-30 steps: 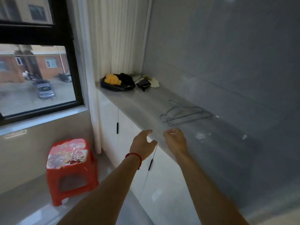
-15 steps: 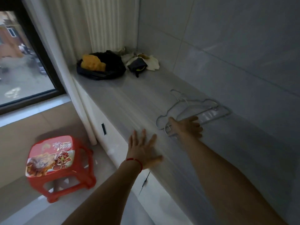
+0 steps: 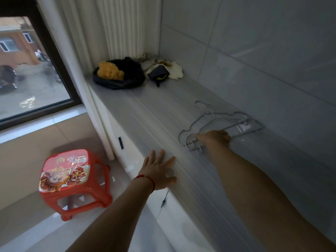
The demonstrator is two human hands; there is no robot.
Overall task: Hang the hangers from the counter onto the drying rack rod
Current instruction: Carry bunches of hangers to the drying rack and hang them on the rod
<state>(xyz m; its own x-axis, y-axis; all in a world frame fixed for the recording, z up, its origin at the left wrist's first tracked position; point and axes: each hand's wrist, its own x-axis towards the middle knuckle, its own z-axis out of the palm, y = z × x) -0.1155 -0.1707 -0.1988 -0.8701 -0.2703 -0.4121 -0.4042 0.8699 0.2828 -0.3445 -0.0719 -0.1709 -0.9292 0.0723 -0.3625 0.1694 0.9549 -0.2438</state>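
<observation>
A small stack of grey wire hangers [image 3: 223, 120] lies flat on the grey counter [image 3: 156, 113], close to the tiled wall, hooks pointing toward the far end. My right hand [image 3: 214, 139] rests on the near end of the stack, fingers curled over the wires. My left hand [image 3: 160, 171], with a red string at the wrist, lies flat and spread on the counter's front edge, holding nothing. No drying rack rod is in view.
A black bag with a yellow cloth [image 3: 116, 73] and a heap of pale rags [image 3: 163, 70] sit at the counter's far end. A red plastic stool [image 3: 72, 180] stands on the floor left of the white cabinet. A window [image 3: 27, 70] is at the left.
Both hands have gone from hovering before the counter to touching it: the right hand reached onto the hangers and closed over them, the left pressed flat on the edge. The view tilted down.
</observation>
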